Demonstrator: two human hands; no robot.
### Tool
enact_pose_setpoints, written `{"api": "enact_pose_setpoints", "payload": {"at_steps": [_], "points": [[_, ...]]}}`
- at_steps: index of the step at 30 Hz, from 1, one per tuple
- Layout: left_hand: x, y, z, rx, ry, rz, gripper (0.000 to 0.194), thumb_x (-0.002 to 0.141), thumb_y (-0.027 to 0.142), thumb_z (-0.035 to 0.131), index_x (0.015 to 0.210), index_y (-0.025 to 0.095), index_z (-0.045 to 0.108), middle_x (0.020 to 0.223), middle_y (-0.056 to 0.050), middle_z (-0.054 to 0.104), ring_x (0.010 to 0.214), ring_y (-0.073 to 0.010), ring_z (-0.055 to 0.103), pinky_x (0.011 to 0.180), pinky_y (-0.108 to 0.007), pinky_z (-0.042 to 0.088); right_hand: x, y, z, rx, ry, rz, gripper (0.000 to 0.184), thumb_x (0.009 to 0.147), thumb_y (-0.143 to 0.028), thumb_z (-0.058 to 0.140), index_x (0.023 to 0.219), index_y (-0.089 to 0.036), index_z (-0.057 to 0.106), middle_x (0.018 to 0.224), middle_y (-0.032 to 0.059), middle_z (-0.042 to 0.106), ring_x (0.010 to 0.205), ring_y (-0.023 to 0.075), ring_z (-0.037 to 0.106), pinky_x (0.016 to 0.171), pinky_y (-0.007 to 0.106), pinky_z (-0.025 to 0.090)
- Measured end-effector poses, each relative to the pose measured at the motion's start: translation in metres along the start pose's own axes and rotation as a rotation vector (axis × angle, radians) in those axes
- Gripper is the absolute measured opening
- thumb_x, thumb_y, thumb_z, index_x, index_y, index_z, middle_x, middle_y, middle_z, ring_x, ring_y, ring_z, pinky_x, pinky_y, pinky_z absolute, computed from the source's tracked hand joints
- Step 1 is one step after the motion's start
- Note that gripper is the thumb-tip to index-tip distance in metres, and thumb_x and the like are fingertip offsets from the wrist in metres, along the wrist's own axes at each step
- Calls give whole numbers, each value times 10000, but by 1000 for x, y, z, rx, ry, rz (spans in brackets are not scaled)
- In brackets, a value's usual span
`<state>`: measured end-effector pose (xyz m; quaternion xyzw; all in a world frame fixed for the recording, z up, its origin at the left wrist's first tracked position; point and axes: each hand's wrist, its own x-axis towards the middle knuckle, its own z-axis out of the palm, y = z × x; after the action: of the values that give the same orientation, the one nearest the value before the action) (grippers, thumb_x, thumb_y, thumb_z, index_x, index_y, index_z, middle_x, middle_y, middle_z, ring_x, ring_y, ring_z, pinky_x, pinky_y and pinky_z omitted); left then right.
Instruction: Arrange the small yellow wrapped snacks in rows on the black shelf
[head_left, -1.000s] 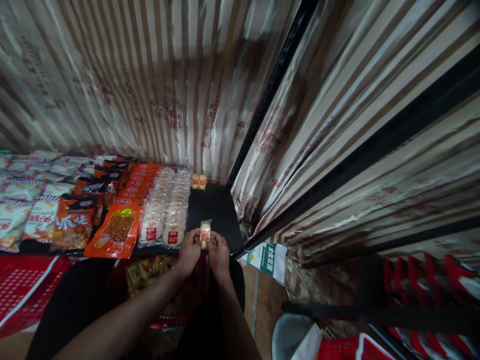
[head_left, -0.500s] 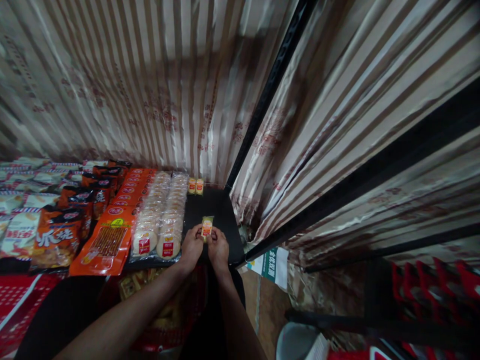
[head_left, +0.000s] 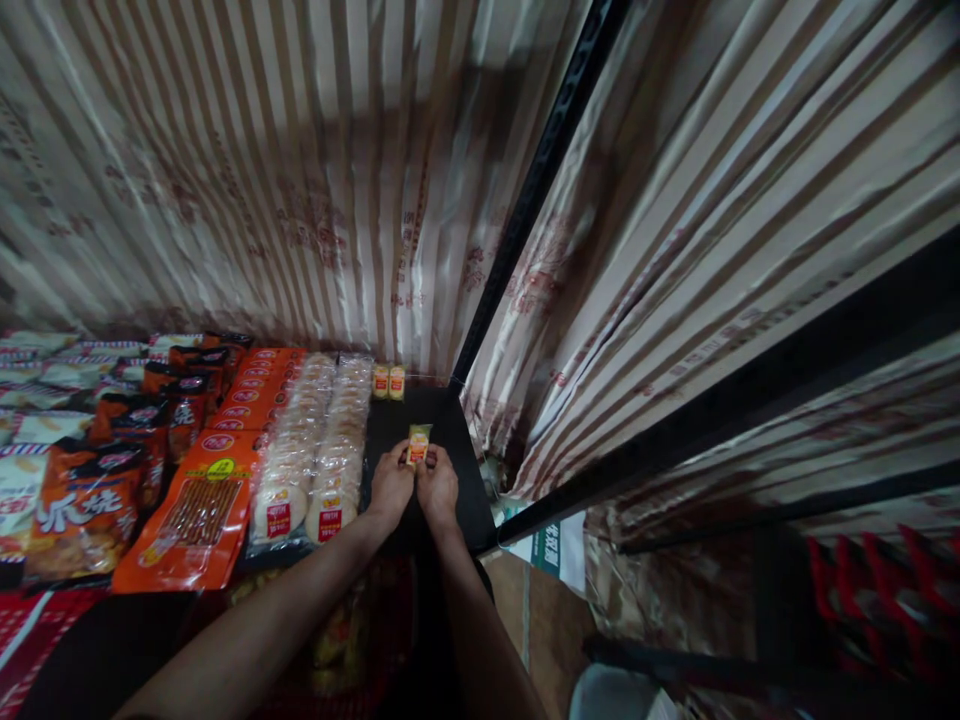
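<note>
Between my two hands, above the black shelf, is a small yellow snack packet with a red and white label. My left hand pinches its left side, and my right hand pinches its right side. Farther back on the shelf, by the curtain, two similar yellow packets stand side by side. Just left of my hands run two rows of clear-wrapped round white crackers. Beyond those lie orange packs of brown sticks.
Orange and black snack bags and white bags fill the shelf's left side. A black post rises at the back right corner, and a black bar slants up rightward. Striped curtain hangs behind. Red baskets sit below.
Both hands have moved slightly forward over the shelf with the yellow packet between them. The view has shifted, so the snack bags appear lower and farther left.
</note>
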<state>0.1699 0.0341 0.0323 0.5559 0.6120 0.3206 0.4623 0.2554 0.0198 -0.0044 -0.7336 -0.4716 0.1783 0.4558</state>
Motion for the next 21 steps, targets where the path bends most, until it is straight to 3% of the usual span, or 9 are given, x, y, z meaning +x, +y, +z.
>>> {"api": "enact_pose_setpoints", "payload": {"at_steps": [10, 15, 21], "points": [[36, 7, 13, -30, 4, -65, 423, 753, 136, 517, 1176, 139, 533, 1136, -109, 626, 1019, -168, 581, 893, -255, 414, 33, 4, 10, 12, 25, -10, 246, 761, -168, 489, 998, -188, 552, 947, 59, 656, 839, 165, 628, 746, 273, 481], [47, 13, 17, -34, -18, -25, 255, 777, 192, 525, 1011, 156, 621, 1051, -91, 666, 965, -175, 606, 846, -261, 437, 50, 2, 11, -40, 43, 28, 265, 753, -172, 481, 1005, -185, 560, 943, 50, 657, 840, 170, 619, 743, 273, 461], [60, 23, 21, -6, -57, 53, 246, 803, 202, 475, 948, 156, 669, 1009, -107, 687, 935, -194, 623, 808, -271, 445, 74, -1, 14, -72, 59, 38, 292, 745, -144, 473, 1023, -181, 554, 966, 54, 647, 872, 173, 602, 766, 278, 447]]}}
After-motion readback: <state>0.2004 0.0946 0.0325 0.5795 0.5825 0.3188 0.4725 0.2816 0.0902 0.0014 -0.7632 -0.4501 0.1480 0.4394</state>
